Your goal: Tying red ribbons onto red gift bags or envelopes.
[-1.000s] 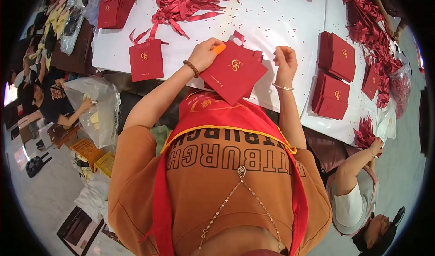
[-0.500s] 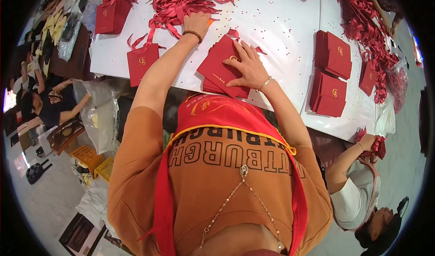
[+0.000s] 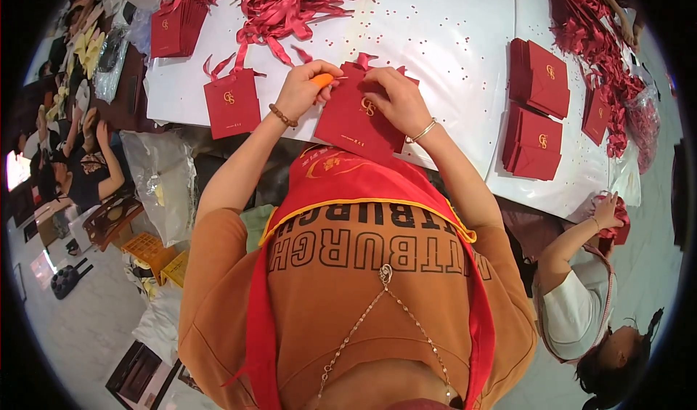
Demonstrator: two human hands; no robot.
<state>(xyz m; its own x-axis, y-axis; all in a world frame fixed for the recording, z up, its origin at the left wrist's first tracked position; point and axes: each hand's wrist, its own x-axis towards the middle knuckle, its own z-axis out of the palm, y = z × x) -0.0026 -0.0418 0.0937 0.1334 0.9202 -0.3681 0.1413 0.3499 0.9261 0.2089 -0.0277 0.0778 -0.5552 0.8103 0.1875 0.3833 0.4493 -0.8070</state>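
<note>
My left hand [image 3: 308, 92] is closed around an orange-handled tool [image 3: 321, 81] with a thin metal tip, which points right over a red paper gift bag [image 3: 353, 123]. That bag lies flat at the table's near edge, with gold print and a red ribbon [image 3: 365, 60] at its top. On the bag's upper right part rests my right hand [image 3: 399, 103], fingers bent and pinching near the top edge. What lies between those fingertips is hidden. Left of my left hand is another red bag [image 3: 232, 103] with a ribbon handle.
A heap of red ribbons [image 3: 290, 7] lies at the back. Stacks of red bags stand far left [image 3: 178, 29] and at right [image 3: 537, 76]. Small red dots dot the white tabletop [image 3: 435, 68]. A co-worker [image 3: 581, 294] at the right holds something red.
My left hand has come back from the ribbon heap toward the bag, bringing the orange-handled tool. My right hand's fingers went from spread to bent, and the bags beneath are straighter.
</note>
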